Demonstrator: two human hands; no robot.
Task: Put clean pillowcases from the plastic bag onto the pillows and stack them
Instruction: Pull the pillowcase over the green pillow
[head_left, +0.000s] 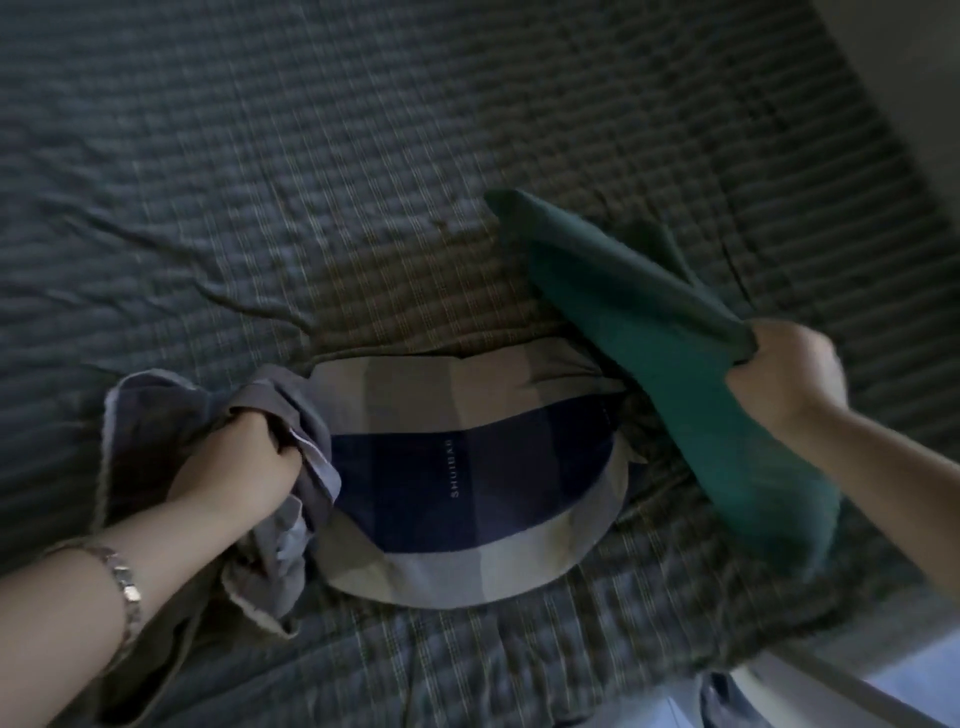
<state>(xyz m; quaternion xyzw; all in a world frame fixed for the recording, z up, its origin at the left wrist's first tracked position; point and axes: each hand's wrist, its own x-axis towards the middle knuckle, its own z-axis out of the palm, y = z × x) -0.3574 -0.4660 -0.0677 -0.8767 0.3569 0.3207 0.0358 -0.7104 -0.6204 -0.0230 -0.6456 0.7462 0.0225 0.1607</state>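
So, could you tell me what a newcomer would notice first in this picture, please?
The checked blue-and-grey pillow lies in the middle of the bed. The right hand grips a green cloth beside its right end, and the left hand grips bunched grey fabric at its left end.

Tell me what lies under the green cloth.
The green cloth, held by the right hand, hangs over the checked bedspread and the right end of the striped pillow. Anything else beneath it is covered.
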